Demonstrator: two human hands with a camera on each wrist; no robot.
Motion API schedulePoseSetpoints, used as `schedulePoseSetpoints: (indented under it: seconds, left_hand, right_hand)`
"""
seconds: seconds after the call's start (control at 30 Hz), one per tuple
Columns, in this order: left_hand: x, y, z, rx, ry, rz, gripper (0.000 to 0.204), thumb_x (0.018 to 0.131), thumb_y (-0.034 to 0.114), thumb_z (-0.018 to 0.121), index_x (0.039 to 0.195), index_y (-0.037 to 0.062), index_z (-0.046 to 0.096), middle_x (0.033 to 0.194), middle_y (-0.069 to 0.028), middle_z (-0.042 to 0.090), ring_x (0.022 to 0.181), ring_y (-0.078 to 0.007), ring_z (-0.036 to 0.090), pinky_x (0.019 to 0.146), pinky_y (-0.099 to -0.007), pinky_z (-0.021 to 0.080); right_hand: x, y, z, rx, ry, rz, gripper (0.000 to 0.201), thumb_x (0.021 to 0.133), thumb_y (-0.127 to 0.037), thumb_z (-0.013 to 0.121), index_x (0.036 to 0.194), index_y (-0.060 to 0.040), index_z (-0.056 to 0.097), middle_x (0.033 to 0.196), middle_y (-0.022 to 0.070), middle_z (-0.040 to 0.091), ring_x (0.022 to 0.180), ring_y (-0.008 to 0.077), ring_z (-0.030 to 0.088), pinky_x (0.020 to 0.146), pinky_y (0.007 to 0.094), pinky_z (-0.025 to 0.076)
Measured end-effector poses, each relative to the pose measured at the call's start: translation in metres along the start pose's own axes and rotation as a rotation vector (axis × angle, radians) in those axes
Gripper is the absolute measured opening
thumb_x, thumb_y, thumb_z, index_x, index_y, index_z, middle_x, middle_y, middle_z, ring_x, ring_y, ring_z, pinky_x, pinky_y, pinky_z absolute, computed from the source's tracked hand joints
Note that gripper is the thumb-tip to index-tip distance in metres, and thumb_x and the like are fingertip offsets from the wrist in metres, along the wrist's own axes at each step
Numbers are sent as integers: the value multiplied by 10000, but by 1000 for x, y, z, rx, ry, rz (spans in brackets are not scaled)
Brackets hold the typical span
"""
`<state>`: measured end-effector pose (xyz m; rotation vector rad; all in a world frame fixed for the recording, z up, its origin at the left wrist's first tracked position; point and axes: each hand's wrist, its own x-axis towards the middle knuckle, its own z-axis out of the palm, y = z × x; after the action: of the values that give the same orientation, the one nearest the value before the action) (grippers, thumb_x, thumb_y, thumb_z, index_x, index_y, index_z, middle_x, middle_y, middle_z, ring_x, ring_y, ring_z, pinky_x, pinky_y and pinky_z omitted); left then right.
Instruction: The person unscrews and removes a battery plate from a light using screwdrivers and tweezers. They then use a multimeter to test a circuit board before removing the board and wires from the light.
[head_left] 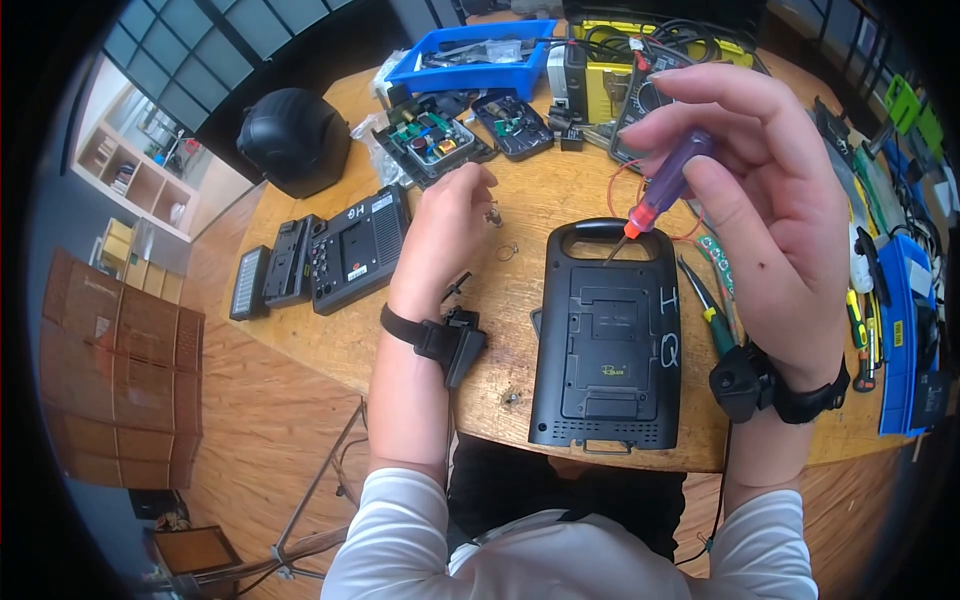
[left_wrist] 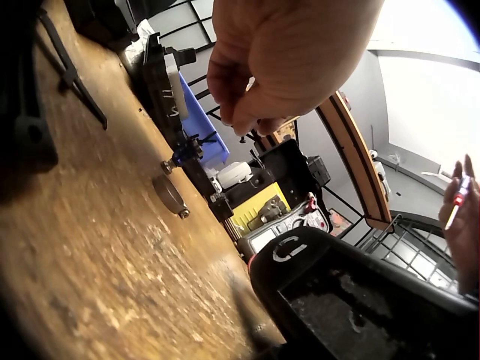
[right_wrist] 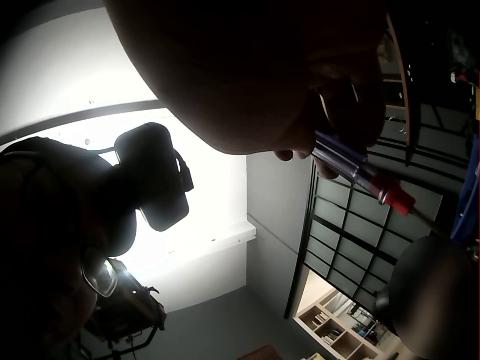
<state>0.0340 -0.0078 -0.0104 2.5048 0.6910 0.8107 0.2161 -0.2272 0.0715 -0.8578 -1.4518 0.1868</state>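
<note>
A black panel device (head_left: 617, 340) marked "HQ" lies on the wooden table, its handle pointing away. My right hand (head_left: 765, 190) grips a purple screwdriver (head_left: 680, 180) with a red collar, thumb and fingers round its handle. In the head view the shaft slants down toward the device's top edge by the handle opening; contact is unclear. The right wrist view shows the same screwdriver (right_wrist: 352, 165). Left of the device, my left hand (head_left: 450, 220) hovers over the table. In the left wrist view this hand (left_wrist: 292, 67) has curled fingers near the thumb; whether they pinch something small is unclear.
Pliers (head_left: 712, 315) lie right of the device. An opened device with circuit boards (head_left: 430, 145), a blue tray (head_left: 470, 70) and a multimeter (head_left: 650, 95) stand behind. Another black unit (head_left: 365, 250) is at left, with a metal ring (head_left: 508, 252) between. A blue bin (head_left: 905, 340) sits far right.
</note>
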Motion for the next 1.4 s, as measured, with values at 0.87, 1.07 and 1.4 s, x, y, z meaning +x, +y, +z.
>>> schedulePoseSetpoints:
  seconds: [0.87, 1.07, 1.4]
  left_hand:
    - [-13, -9, -12, 360, -454, -278, 134, 840, 29, 709, 946, 9, 788, 937, -209, 753, 895, -347, 738, 798, -409, 572]
    - [-13, -10, -15, 333, -478, -274, 149, 804, -7, 728, 944, -4, 782, 939, -203, 760, 892, -331, 743, 800, -394, 576]
    - [-11, -6, -13, 362, -419, -204, 108, 811, -19, 719, 914, -1, 747, 920, -179, 738, 902, -336, 722, 803, -390, 567]
  right_hand:
    - [4, -22, 10, -122, -5, 80, 368, 1020, 45, 492, 1386, 28, 511, 1189, 159, 666, 1062, 158, 640, 943, 285, 534]
    - [5, -22, 5, -172, -41, 140, 364, 1023, 49, 486, 1386, 29, 511, 1185, 159, 666, 1066, 159, 641, 948, 284, 531]
    - [1, -2, 8, -69, 4, -34, 367, 1025, 58, 482, 1391, 37, 503, 1200, 163, 661, 1104, 161, 642, 959, 283, 527]
